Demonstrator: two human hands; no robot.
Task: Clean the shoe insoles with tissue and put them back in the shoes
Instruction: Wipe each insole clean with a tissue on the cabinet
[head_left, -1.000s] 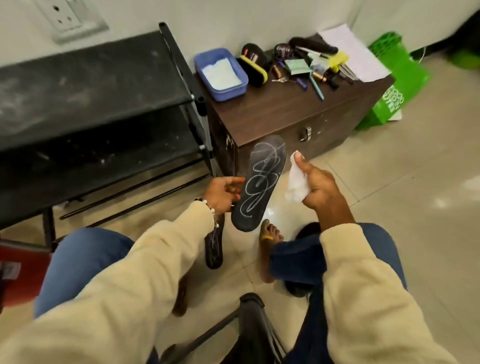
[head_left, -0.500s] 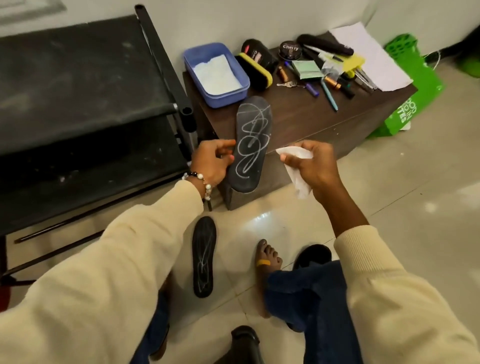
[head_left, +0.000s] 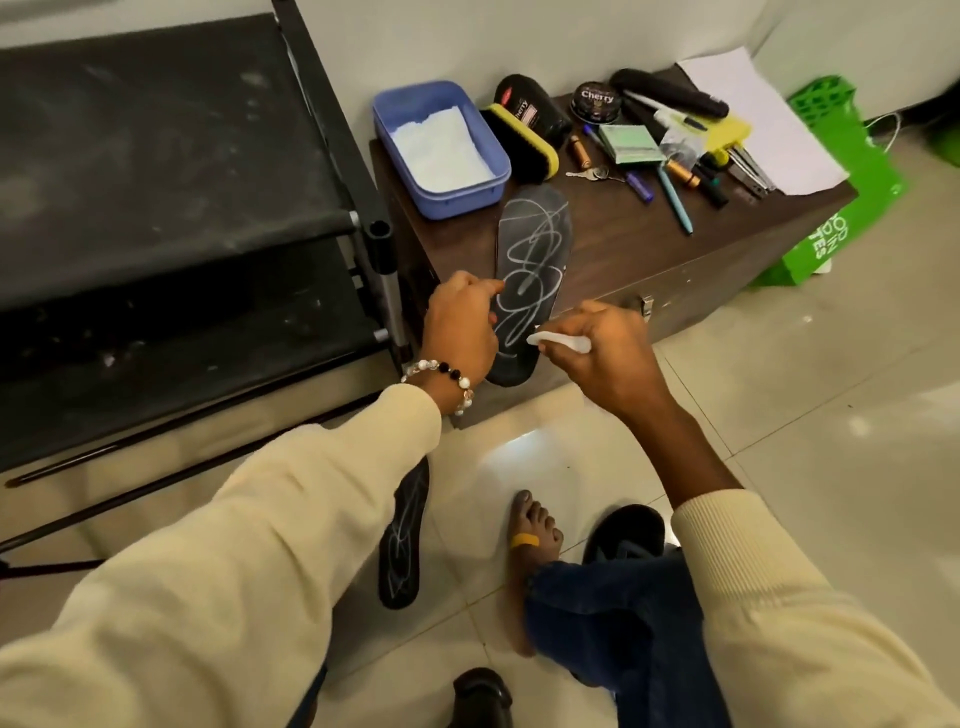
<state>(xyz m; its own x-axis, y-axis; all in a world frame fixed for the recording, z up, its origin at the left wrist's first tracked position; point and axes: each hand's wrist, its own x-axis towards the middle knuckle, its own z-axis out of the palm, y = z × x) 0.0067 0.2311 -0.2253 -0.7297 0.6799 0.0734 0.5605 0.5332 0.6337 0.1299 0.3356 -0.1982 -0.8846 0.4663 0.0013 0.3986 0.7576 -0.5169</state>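
1. At centre frame, the held insole (head_left: 532, 280) was black, with looping white scribble marks over its face.
2. Its long axis ran from about 6 o'clock at the heel to 12 o'clock at the toe, leaning slightly toward 1 o'clock, in front of the brown cabinet (head_left: 623, 249).
3. The left hand (head_left: 460, 327) gripped the insole's edge at 9 o'clock, fingers curled round it.
4. The right hand (head_left: 605, 353) pinched a white tissue (head_left: 561, 342), whose tip touched the insole's edge at 3 o'clock.
5. A second insole (head_left: 402, 545), equally marked, lay on the floor at 6 o'clock, partly hidden by the left sleeve.
6. A black shoe (head_left: 623, 530) stood at 5 o'clock beside a bare foot (head_left: 532, 540).
7. On the cabinet at 12 o'clock sat a blue tray (head_left: 488, 150), a brush, polish tins and pens.
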